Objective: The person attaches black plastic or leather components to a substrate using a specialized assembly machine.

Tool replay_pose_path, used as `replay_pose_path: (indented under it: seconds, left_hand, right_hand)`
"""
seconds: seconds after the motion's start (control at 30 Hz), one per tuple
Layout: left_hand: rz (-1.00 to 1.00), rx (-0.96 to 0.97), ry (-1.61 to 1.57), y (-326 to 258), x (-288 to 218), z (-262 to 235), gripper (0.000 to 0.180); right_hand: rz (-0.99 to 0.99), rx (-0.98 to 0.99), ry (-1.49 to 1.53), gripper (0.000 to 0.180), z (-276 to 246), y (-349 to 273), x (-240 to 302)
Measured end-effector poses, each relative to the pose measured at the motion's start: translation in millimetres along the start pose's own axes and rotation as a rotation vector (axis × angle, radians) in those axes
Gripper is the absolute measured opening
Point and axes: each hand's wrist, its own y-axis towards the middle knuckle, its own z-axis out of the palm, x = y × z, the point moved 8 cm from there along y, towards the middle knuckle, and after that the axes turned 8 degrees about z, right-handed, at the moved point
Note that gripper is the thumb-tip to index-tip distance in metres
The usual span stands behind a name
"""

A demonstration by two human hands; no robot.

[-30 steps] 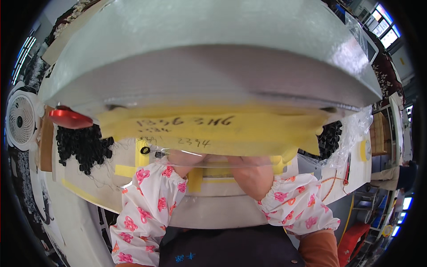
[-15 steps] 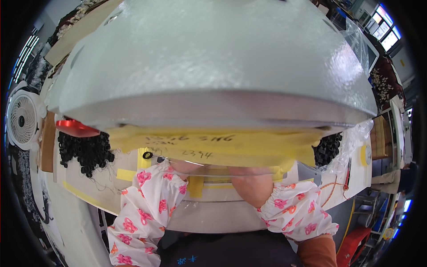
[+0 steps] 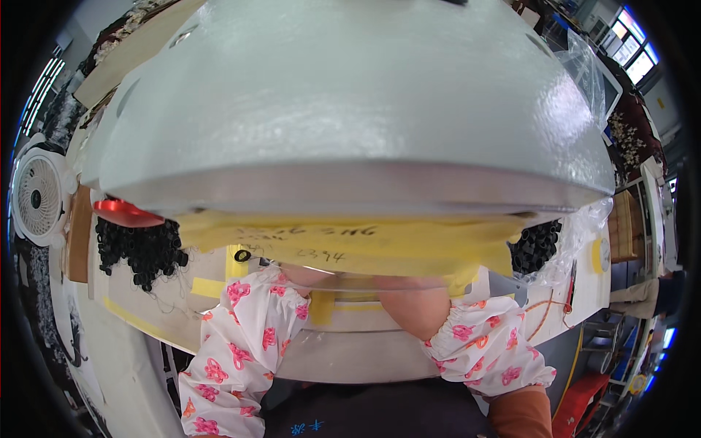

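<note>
A large pale grey machine head (image 3: 350, 95) fills the upper middle of the head view and covers my fingers. Yellow tape (image 3: 438, 241) with handwriting hangs along its lower edge. Of my left hand (image 3: 304, 276), only the wrist end shows, coming out of a white sleeve with pink flowers. My right hand (image 3: 416, 303) also reaches in under the machine, its wrist bare above a matching sleeve. What either hand touches or holds is hidden. Close to my left wrist lies a small black ring (image 3: 242, 256).
Small black pieces with loose threads form a pile (image 3: 142, 255) on the left; another black pile (image 3: 534, 250) is on the right, beside clear plastic. A red lever (image 3: 128, 213) juts from the machine's left. A white fan (image 3: 38, 196) stands far left, a yellow tape roll (image 3: 601, 255) far right.
The machine head and its yellow tape appear slightly lower in the picture, as the view shifts a little. Both forearms stay almost where they were.
</note>
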Motion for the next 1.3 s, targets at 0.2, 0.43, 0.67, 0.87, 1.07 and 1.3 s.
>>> replay_pose_path:
  seconds: [0.2, 0.43, 0.67, 0.87, 1.07, 1.3]
  left_hand:
    - [-0.207, 0.062, -0.044, -7.0, 16.1, 13.0, 0.021]
    - [-0.022, 0.003, -0.196, 27.2, -18.4, -24.7, 0.019]
    - [0.063, -0.031, -0.013, 34.7, -46.1, -61.8, 0.012]
    - [-0.041, -0.026, -0.413, 8.1, -92.0, -70.3, 0.011]
    - [-0.111, 0.045, -0.620, 3.0, -89.7, -79.3, 0.006]
    - [0.061, -0.166, -0.694, 36.8, -64.2, -69.4, 0.012]
  right_hand:
    - [-0.023, 0.006, 0.071, 0.012, -4.3, 2.7, 2.6]
    - [-0.037, -0.097, 0.078, 0.016, -5.3, 1.5, -3.9]
    - [0.128, -0.168, 0.441, 0.015, -17.9, 3.5, -32.1]
    - [0.746, 0.495, 1.089, 0.020, 32.4, 1.1, -49.0]
    - [0.836, 0.481, 1.356, 0.018, 35.9, -11.3, -46.2]
    - [0.418, 0.161, 0.955, 0.011, -12.5, -45.3, -4.8]
